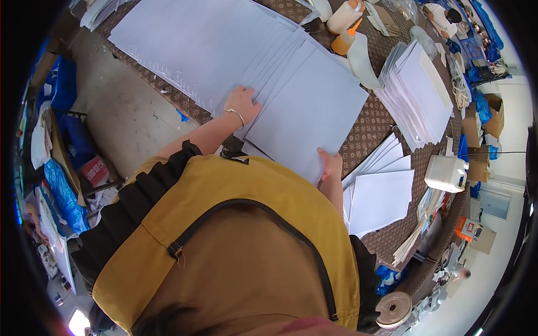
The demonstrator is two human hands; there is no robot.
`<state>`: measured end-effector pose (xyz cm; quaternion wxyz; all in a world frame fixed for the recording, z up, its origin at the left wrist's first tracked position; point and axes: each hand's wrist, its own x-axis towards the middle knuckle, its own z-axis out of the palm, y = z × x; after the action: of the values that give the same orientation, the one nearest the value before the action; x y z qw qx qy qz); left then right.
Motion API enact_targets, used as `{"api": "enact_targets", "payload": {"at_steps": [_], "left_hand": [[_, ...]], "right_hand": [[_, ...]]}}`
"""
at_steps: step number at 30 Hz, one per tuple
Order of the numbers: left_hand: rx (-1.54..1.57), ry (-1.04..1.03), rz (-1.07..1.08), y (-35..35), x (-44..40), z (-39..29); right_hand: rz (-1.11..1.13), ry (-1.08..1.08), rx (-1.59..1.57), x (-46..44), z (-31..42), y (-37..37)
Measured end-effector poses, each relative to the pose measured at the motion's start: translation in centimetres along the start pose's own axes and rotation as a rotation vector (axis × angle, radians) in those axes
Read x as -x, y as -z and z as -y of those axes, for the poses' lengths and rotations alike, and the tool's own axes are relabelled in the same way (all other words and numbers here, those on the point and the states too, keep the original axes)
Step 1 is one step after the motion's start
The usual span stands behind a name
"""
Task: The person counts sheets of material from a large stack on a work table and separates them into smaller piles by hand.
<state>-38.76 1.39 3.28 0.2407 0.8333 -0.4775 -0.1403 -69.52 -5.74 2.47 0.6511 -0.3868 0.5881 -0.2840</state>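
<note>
Large white sheets [185, 39] lie fanned out in overlapping layers across the patterned tabletop. My left hand [242, 105], with a bracelet at the wrist, rests on the overlapping sheets with its fingers curled; whether it grips one is hidden. At the near right edge of the front sheet [311, 106], my right hand [330, 163] holds the paper, thumb on top and the other fingers mostly out of sight. Right of that hand lies a smaller fan of white sheets [381, 196]. Beyond it is a thick stack of white sheets [414, 92].
An orange-tipped glue bottle [343, 42] and a larger pale bottle [344, 18] stand at the far side. A white plastic jug [446, 173] is at the right. Another person [443, 19] is at the upper right. Blue bags [66, 190] are at the left.
</note>
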Motion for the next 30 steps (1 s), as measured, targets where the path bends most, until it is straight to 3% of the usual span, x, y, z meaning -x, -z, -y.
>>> {"api": "enact_targets", "payload": {"at_steps": [3,6,11,14,18,22,26,30], "left_hand": [[0.049,0.066,0.033,0.2,-1.1,0.2],[0.051,0.097,0.263,0.8,-2.3,0.5],[0.033,0.072,0.202,0.3,-0.9,1.4],[-0.042,-0.095,0.027,0.1,0.5,1.3],[0.095,0.013,-0.051,-0.5,-0.2,2.2],[0.197,0.177,0.072,0.3,-1.5,2.6],[0.118,0.128,0.193,0.3,-2.6,3.2],[0.184,0.073,0.157,0.9,-1.8,2.7]], "right_hand": [[-0.024,-0.031,0.004,0.6,0.6,-0.3],[-0.003,-0.047,-0.004,0.3,0.3,0.0],[-0.005,-0.024,-0.119,1.1,-0.1,-0.4],[-0.063,-0.008,-0.107,2.2,0.1,-1.0],[-0.109,0.028,-0.116,2.0,-1.2,-0.9],[-0.111,0.048,-0.112,1.4,-1.6,-0.7],[-0.105,0.008,-0.094,1.6,-0.6,-0.8],[-0.099,0.036,-0.102,0.7,-1.1,-0.2]]}}
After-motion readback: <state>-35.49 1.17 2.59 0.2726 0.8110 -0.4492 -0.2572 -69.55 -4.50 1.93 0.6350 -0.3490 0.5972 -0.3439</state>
